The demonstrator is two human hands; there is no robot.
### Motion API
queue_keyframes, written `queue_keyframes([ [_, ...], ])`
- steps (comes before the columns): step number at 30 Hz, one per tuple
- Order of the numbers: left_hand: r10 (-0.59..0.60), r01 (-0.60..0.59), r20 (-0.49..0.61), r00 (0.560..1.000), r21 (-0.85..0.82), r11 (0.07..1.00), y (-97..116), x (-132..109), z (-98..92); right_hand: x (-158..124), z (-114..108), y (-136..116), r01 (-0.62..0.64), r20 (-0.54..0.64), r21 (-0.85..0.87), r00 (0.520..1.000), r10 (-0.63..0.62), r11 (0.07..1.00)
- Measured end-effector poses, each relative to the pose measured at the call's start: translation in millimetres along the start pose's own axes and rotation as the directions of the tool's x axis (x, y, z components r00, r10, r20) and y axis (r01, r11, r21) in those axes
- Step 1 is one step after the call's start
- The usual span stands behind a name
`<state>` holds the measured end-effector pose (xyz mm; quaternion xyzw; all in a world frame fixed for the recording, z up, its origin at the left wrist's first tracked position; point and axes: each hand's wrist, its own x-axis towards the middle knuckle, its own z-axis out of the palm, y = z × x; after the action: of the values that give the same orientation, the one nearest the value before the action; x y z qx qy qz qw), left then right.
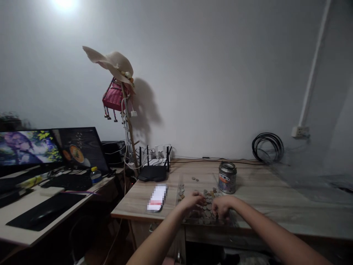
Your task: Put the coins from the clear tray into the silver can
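Note:
Both my hands rest on a pile of several coins (207, 206) spread near the front edge of a wooden table (275, 198). My left hand (192, 201) lies over the left side of the pile, fingers curled down onto the coins. My right hand (222, 207) sits on the right side with its fingers bent under. What either hand holds is too small to make out. A metal tin can (227, 177) stands upright just behind the coins. A few loose coins (195, 179) lie further back.
A phone (157, 197) lies left of the coins. A black router (153, 171) and tangled cables sit at the back left. A pole carries a hat (113, 64) and a pink bag. A second desk on the left holds monitors (52, 147), a keyboard and a bottle (95, 175). Coiled cable (267, 147) hangs on the wall.

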<state>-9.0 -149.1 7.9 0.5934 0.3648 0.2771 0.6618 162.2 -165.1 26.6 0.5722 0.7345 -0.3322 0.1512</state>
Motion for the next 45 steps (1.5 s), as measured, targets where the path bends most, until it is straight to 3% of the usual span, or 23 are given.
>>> queue_keyframes([
  [4,-0.09,0.079,-0.006,0.996,-0.417,0.905,5.0,3.3,-0.7,4.3,-5.4,-5.5,-0.078,0.102,0.031,0.992,0.074,0.996],
  [7,-0.131,0.102,-0.015,0.991,-0.537,0.838,7.7,5.4,-4.6,9.2,-7.0,-9.2,-0.14,0.157,0.009,0.978,0.137,0.99],
  [10,-0.138,0.107,-0.008,0.99,-0.585,0.804,7.4,7.1,-7.7,10.5,-7.8,-10.2,-0.145,0.14,0.03,0.98,0.14,0.989],
  [15,-0.193,0.109,-0.053,0.98,-0.667,0.737,4.2,15.7,-4.6,-0.6,-25.1,-11.6,-0.002,-0.069,0.175,0.997,0.015,0.985],
  [18,-0.203,0.156,0.024,0.979,-0.725,0.671,6.4,22.9,4.8,-4.1,-42.5,-20.6,0.109,-0.22,0.24,0.974,-0.056,0.965],
  [22,-0.112,0.152,0.108,0.988,-0.817,0.556,15.6,31.6,16.9,6.8,-58.3,-37.7,0.187,-0.403,0.239,0.912,-0.078,0.953],
  [27,-0.144,0.03,-0.034,0.989,-0.908,0.418,27.3,46.0,6.4,27.5,-70.4,-42.0,0.282,-0.596,0.215,0.796,-0.103,0.935],
  [31,-0.21,0.035,-0.084,0.974,-0.863,0.504,34.3,65.6,-16.5,39.3,-81.8,-29.4,0.377,-0.751,0.191,0.65,-0.112,0.906],
  [34,-0.245,0.11,-0.053,0.968,-0.79,0.603,38.7,85.6,-30.3,49.8,-87.1,-17.1,0.418,-0.841,0.142,0.529,-0.113,0.897],
  [36,-0.264,0.173,-0.011,0.964,-0.73,0.661,40.7,99.7,-35.9,60.3,-87.5,-9.5,0.43,-0.871,0.119,0.478,-0.114,0.895],
  [40,-0.244,0.206,0.013,0.97,-0.58,0.788,39.3,123.9,-40.6,89.0,-84.5,4.0,0.428,-0.892,0.127,0.443,-0.086,0.895],
  [42,-0.235,0.214,-0.013,0.972,-0.369,0.905,36.3,131.3,-42.5,102.0,-82.9,10.1,0.435,-0.899,0.145,0.434,-0.066,0.889],
  [45,-0.228,0.225,0.008,0.974,-0.2,0.954,33.0,134.5,-47.0,110.4,-80.7,15.9,0.502,-0.884,0.166,0.457,-0.098,0.848],
])
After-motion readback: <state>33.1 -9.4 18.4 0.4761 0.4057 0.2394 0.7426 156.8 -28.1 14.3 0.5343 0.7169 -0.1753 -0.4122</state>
